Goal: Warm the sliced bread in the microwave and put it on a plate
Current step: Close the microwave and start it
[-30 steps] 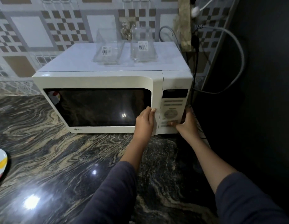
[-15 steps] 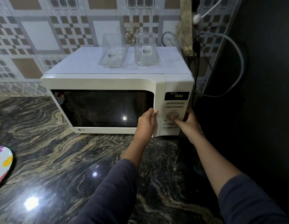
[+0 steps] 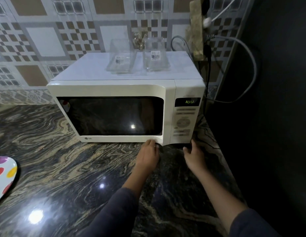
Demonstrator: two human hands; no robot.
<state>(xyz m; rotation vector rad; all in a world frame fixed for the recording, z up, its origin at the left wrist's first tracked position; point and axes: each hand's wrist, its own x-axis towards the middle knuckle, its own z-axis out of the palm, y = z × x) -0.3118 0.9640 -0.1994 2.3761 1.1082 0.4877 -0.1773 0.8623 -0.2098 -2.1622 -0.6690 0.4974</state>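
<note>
A white microwave (image 3: 114, 88) stands on the dark marbled counter with its door closed and its window dark; no bread shows through the glass. Green digits glow on its display (image 3: 189, 101). My left hand (image 3: 148, 155) rests on the counter at the door's lower right corner, fingers loosely bent, holding nothing. My right hand (image 3: 194, 155) hovers just below the control panel (image 3: 183, 124), fingers relaxed and empty. A white plate (image 3: 3, 175) with coloured dots lies at the left edge of the counter.
Two clear glass containers (image 3: 120, 61) (image 3: 155, 59) sit on top of the microwave. Cables (image 3: 251, 60) hang along the tiled wall to its right, beside a dark surface (image 3: 277, 117). The marbled counter (image 3: 63, 168) stretches out in front.
Both hands have dropped from the microwave's front to the counter below it: the left left the door edge, the right left the control dial. The display stays lit.
</note>
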